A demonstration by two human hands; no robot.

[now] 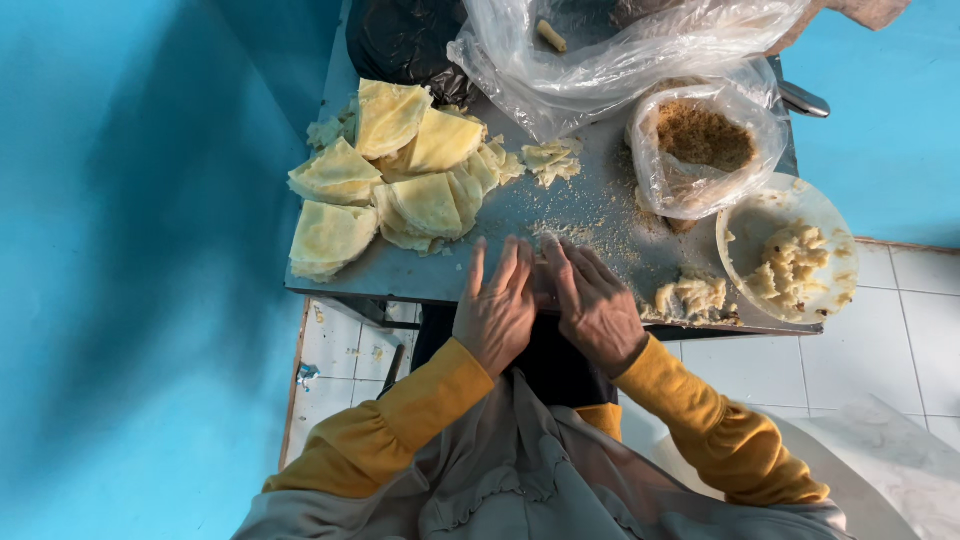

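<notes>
Fingers of the left hand (497, 308) and right hand (597, 304) lie flat and nearly straight, close together, palms down on the table (560, 215), pressing a small piece of dough (541, 258) barely visible between the fingertips. Wrists angle inward from yellow sleeves (700, 405). Folded dough sheets (390, 180) are stacked well left; a crumb bag (705, 145) and plate (790, 250) sit right.

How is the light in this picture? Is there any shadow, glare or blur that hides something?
Head view: a broad dark shadow crosses the blue wall on the left; glare whitens the folds of the clear plastic bag; the left hand and right hand are slightly soft, and they cover whatever lies under them; the folded yellow sheets look sharp.
</notes>
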